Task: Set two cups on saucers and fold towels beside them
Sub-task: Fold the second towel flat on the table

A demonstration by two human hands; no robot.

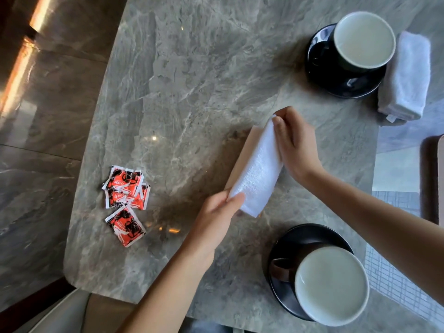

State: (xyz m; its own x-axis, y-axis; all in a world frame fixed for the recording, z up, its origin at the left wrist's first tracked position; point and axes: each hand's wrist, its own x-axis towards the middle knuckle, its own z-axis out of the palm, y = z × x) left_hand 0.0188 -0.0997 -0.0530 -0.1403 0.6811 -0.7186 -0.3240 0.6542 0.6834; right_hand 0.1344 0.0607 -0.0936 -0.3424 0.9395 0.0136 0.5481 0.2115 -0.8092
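Note:
A white towel [257, 171], folded into a long strip, is held just above the grey marble table [182, 80]. My left hand [217, 211] pinches its near end. My right hand [294, 143] grips its far end and lies along its right edge. A dark cup with a pale inside [364, 40] stands on a black saucer [322, 68] at the far right, with a folded white towel [406, 78] lying beside it on the right. A second such cup [331, 284] stands on a black saucer [295, 239] at the near right.
Three red and black sachets [126, 201] lie on the table's left part. The table's rounded left edge drops to a polished stone floor [36, 140]. A pale seat [64, 313] shows at the bottom left, and a brown object [432, 179] at the right edge.

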